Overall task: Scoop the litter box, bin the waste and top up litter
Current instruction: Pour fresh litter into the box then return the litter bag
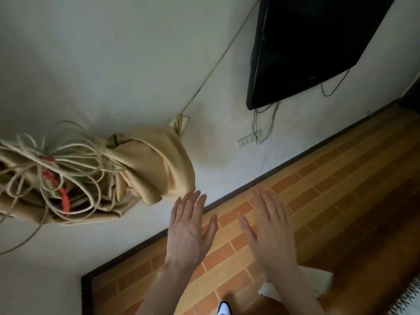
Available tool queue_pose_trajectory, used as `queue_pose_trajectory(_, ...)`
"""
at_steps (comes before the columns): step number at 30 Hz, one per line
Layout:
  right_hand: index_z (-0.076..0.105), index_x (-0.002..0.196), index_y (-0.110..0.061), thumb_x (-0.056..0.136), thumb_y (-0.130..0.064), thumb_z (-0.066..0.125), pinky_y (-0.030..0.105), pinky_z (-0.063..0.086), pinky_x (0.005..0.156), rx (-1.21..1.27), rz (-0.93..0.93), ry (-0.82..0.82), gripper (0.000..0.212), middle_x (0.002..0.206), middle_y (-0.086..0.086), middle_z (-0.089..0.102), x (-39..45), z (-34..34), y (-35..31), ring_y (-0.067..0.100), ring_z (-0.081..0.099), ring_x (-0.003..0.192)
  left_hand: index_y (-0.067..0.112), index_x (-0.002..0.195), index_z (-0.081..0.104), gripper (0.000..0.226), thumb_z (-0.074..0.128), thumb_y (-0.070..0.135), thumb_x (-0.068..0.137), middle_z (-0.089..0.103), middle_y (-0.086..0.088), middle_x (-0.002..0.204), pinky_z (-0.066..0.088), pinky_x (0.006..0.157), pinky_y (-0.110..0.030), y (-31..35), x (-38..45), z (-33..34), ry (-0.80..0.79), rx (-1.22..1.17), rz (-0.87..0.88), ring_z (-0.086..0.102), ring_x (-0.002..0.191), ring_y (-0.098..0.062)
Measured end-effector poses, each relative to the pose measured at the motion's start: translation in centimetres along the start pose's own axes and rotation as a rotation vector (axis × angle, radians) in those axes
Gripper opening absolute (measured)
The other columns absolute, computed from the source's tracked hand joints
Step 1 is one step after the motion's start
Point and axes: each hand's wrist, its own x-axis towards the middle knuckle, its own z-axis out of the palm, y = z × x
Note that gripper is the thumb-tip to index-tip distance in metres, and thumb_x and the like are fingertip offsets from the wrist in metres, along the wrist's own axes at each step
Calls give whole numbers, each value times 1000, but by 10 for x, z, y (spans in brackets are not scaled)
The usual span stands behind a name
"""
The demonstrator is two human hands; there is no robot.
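Observation:
My left hand (189, 228) and my right hand (270, 228) are both held out in front of me, backs up, fingers straight and spread a little. Neither hand holds or touches anything. They hover side by side over the brick-patterned floor (318, 178) near the foot of a white wall (113, 64). No litter box, scoop, bin or litter bag shows in this view.
A beige tied curtain (141, 164) wrapped in pale cords hangs at the left. A black wall-mounted television (313, 42) with dangling cables is at the upper right, a white power strip (248, 138) beneath it. A dark skirting board (261, 183) edges the floor. A white cloth (318, 285) lies below my right forearm.

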Motion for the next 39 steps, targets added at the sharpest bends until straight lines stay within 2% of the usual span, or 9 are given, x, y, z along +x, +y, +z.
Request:
queue_pose_trajectory(3, 49, 149, -19, 100, -69, 24, 45, 26, 117, -16, 64, 33, 75, 153, 6, 49, 32, 4, 10, 28, 45, 143, 10, 140, 60, 50, 51, 43, 104, 61, -9, 145, 39, 118, -52, -1, 40, 20, -8, -12, 28, 52, 141, -28)
queue_pose_trajectory(7, 43, 152, -24, 97, -73, 31, 46, 24, 120, -40, 195, 12, 74, 158, 1, 43, 66, 11, 28, 25, 37, 148, 9, 137, 62, 49, 50, 43, 104, 62, -8, 144, 42, 114, -56, 3, 94, 52, 3, -111, 103, 52, 140, -30)
queue_pose_trajectory(15, 41, 153, -25, 98, -73, 24, 41, 18, 122, -138, 485, 80, 74, 159, -2, 41, 122, 18, 77, 19, 32, 150, 11, 141, 62, 49, 51, 40, 103, 62, -4, 145, 42, 117, -50, 48, 205, 127, -85, -362, 280, 54, 139, -23)
queue_pose_trajectory(18, 40, 151, -24, 99, -70, 31, 45, 21, 121, -184, 636, 115, 70, 158, 1, 43, 149, 24, 96, 22, 36, 148, 12, 143, 60, 49, 52, 39, 103, 60, -5, 148, 40, 118, -53, 67, 250, 159, -143, -409, 365, 51, 142, -23)
queue_pose_trajectory(23, 43, 151, -20, 100, -68, 23, 50, 34, 119, -203, 836, 199, 73, 156, 4, 46, 179, 20, 122, 23, 39, 146, 9, 145, 58, 50, 54, 38, 104, 58, -9, 149, 35, 121, -50, 96, 310, 205, -218, -473, 561, 48, 144, -23)
queue_pose_trajectory(26, 45, 150, -19, 100, -68, 23, 51, 36, 117, -240, 934, 252, 73, 155, 4, 47, 188, 13, 129, 24, 40, 146, 9, 144, 58, 50, 51, 40, 106, 59, -9, 147, 31, 125, -43, 117, 333, 226, -250, -516, 686, 47, 144, -22)
queue_pose_trajectory(30, 48, 149, -18, 100, -63, 30, 51, 38, 116, -300, 1073, 317, 68, 153, 4, 49, 193, 2, 142, 24, 42, 145, 14, 148, 53, 57, 36, 52, 108, 55, -6, 151, 35, 122, -48, 149, 349, 242, -376, -546, 799, 44, 146, -21)
queue_pose_trajectory(34, 46, 150, -16, 100, -59, 42, 49, 35, 118, -347, 1176, 351, 66, 155, 5, 47, 188, -5, 161, 24, 39, 147, 15, 148, 54, 55, 39, 50, 108, 55, -5, 151, 35, 123, -45, 182, 353, 258, -428, -607, 920, 45, 146, -20)
queue_pose_trajectory(39, 43, 151, -14, 101, -58, 42, 41, 23, 124, -399, 1320, 374, 67, 157, 4, 45, 173, -3, 187, 22, 33, 150, 13, 146, 55, 52, 46, 45, 106, 56, -7, 151, 40, 118, -51, 225, 355, 289, -507, -654, 1068, 45, 146, -22)
